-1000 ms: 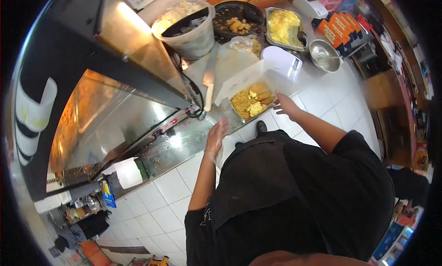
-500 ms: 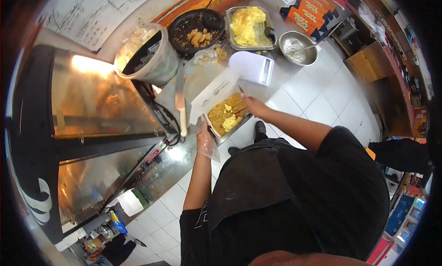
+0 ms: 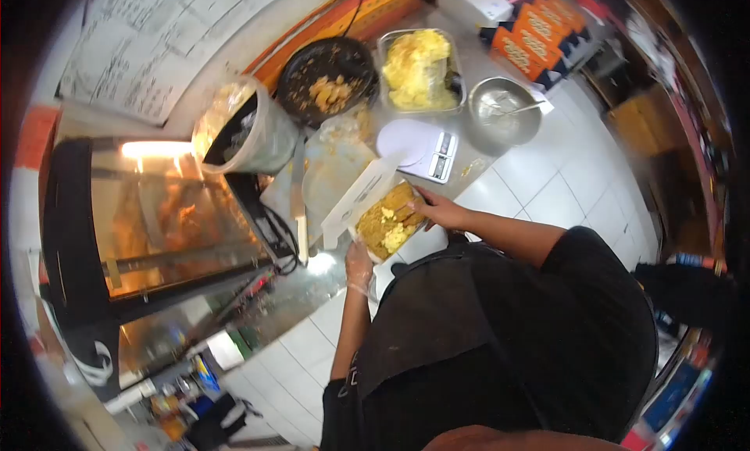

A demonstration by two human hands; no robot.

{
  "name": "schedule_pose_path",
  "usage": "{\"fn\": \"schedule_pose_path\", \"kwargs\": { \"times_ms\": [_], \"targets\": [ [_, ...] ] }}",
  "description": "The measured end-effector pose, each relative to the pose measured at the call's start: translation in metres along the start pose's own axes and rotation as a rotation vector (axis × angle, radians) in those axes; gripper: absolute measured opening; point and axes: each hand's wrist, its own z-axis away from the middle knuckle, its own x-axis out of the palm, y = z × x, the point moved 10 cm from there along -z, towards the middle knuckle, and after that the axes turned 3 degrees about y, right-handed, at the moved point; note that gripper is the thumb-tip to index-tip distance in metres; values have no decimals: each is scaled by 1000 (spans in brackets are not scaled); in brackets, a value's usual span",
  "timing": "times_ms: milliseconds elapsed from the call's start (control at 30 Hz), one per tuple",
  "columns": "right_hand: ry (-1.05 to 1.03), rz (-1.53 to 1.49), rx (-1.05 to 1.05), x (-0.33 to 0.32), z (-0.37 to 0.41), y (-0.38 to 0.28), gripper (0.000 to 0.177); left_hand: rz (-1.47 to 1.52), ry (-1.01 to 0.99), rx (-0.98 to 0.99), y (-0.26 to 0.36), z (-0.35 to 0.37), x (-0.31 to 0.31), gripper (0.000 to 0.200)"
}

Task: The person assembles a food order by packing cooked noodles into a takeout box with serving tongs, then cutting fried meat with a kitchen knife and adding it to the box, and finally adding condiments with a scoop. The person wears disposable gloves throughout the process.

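White-tiled floor [image 3: 558, 189] runs along the front edge of the counter [image 3: 269, 318]. The pan [image 3: 303, 76] and tray [image 3: 419, 110] stand toward the back; the bowl [image 3: 496, 135] sits at right, a narrow gap from the scale [image 3: 410, 148]. The open box [image 3: 355, 206] is at the front edge, between both hands. The knife [image 3: 302, 193] lies left of its lid. The right hand [image 3: 437, 209] grips the box's right side, thumb on top; the gloved left hand [image 3: 359, 263] touches its left corner, grip unclear.
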Motion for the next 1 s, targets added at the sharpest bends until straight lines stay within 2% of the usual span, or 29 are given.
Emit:
{"fn": "schedule_pose_path", "kwargs": {
  "times_ms": [33,67,100,167,200,300,367,433,500,533,567,633,700,733,767,800,833,900,967,1000],
  "targets": [
    [-27,145,31,-6,2,-4,95,78,78,94,4,-4,-1,53],
    [135,611,-209,-20,-22,10,96,152,161,187,2,-7,-1,52],
    [105,571,-250,-22,-15,-5,94,221,251,282,2,-6,-5,51],
    [48,486,-320,-29,12,-59,91,719,163,93,11,3,-5,50],
    [64,525,-374,-33,9,-55,89,972,123,18,14,9,-4,49],
    [90,676,-534,-47,10,-43,78,693,163,96,-7,35,-29,47],
    [265,765,-676,-67,20,-44,69,569,459,161,-17,68,-60,44],
    [291,620,-750,-78,36,-72,58,713,433,99,-66,87,-50,40],
    [287,560,-703,-78,35,-98,54,139,545,74,-84,120,-74,37],
    [255,514,-711,-77,32,-108,53,-266,510,102,-90,132,-76,35],
    [244,465,-710,-72,27,-117,52,-321,466,162,-100,150,-84,40],
    [269,537,-903,-45,34,-152,49,-515,233,-23,-162,156,-78,49],
    [269,620,-1054,-11,39,-180,46,-76,319,-280,-266,182,-75,62],
    [280,616,-1049,11,46,-201,39,-147,197,-352,-368,168,-29,65],
    [233,659,-1134,39,52,-222,36,-222,67,-413,-460,157,11,69],
    [189,698,-1214,69,58,-240,34,-206,-153,-654,-473,187,9,75],
    [149,737,-1288,101,67,-257,32,-242,-245,-645,-491,208,11,79],
    [63,691,-1428,169,95,-307,27,-262,-319,-684,-547,228,17,79],
    [-54,668,-1578,236,126,-354,30,-225,-266,-723,-572,243,-12,79],
    [-125,665,-1630,269,144,-376,32,-237,-248,-639,-613,231,-7,75]
  ]
}}
